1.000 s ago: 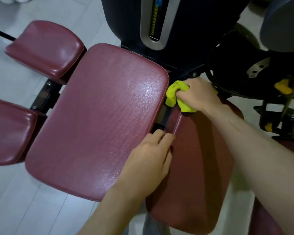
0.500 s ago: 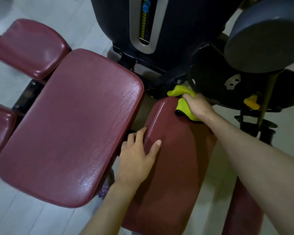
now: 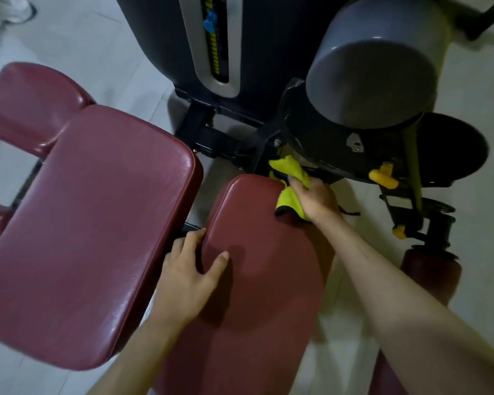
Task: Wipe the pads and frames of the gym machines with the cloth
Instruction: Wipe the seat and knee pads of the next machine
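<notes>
A wide maroon pad (image 3: 92, 223) fills the left half of the head view. Beside it on the right runs a narrower maroon pad (image 3: 257, 295). My left hand (image 3: 188, 275) rests flat on the narrow pad's left edge, fingers spread over the gap between the pads. My right hand (image 3: 315, 202) grips a yellow cloth (image 3: 290, 179) at the narrow pad's far right corner, pressed where the pad meets the dark machine frame (image 3: 257, 143).
A dark weight-stack housing (image 3: 160, 38) with a blue pin stands behind the pads. A grey round cover (image 3: 371, 67) and black disc with a yellow lever (image 3: 382, 176) crowd the right. Smaller maroon pads (image 3: 26, 101) lie far left. A maroon roller (image 3: 431, 277) sits lower right.
My right hand with the cloth has slid from the gap between the pads to the narrow pad's far right corner. My left hand shifted onto the narrow pad's edge and opened.
</notes>
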Available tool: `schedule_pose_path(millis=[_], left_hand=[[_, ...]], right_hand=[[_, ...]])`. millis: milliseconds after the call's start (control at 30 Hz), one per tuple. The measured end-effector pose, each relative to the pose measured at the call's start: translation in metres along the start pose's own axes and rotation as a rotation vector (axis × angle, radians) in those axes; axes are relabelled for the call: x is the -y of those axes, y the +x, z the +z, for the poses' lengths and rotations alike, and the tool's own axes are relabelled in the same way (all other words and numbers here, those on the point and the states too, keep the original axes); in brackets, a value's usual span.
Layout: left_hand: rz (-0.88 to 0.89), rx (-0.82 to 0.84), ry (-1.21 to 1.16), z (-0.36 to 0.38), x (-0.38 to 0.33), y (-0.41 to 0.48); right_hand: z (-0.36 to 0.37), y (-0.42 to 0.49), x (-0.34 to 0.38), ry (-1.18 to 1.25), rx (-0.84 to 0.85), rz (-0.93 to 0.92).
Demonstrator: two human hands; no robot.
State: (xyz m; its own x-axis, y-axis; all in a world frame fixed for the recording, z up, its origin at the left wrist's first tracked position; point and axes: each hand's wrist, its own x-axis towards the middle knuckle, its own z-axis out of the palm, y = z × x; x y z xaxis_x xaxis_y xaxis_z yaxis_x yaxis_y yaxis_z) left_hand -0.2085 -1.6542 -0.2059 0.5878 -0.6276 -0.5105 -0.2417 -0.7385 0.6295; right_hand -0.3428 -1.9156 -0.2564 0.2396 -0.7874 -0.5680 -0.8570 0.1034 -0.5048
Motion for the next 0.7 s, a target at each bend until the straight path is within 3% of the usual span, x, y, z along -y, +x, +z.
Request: schedule_pose_path(millis=[100, 200, 533, 700], left_hand=[[-0.027, -0.035, -0.016, 0.003, -0.004, -0.001], [-0.031, -0.058, -0.026, 0.004, -0.006, 0.0], [0.002, -0.041, 0.01, 0.004, -0.003, 0.002], [0.009, -0.016, -0.008, 0.001, 0.001, 0.004]], right_hand=[[-0.014, -0.001, -0.049, 0.046, -0.047, 0.158], [-0.016, 0.001, -0.058, 0.078, -0.046, 0.198], [0.01, 0.002, 0.001, 0.012, -0.015, -0.131], [-0.006, 0.011, -0.043, 0.129, -0.117, 0.107]])
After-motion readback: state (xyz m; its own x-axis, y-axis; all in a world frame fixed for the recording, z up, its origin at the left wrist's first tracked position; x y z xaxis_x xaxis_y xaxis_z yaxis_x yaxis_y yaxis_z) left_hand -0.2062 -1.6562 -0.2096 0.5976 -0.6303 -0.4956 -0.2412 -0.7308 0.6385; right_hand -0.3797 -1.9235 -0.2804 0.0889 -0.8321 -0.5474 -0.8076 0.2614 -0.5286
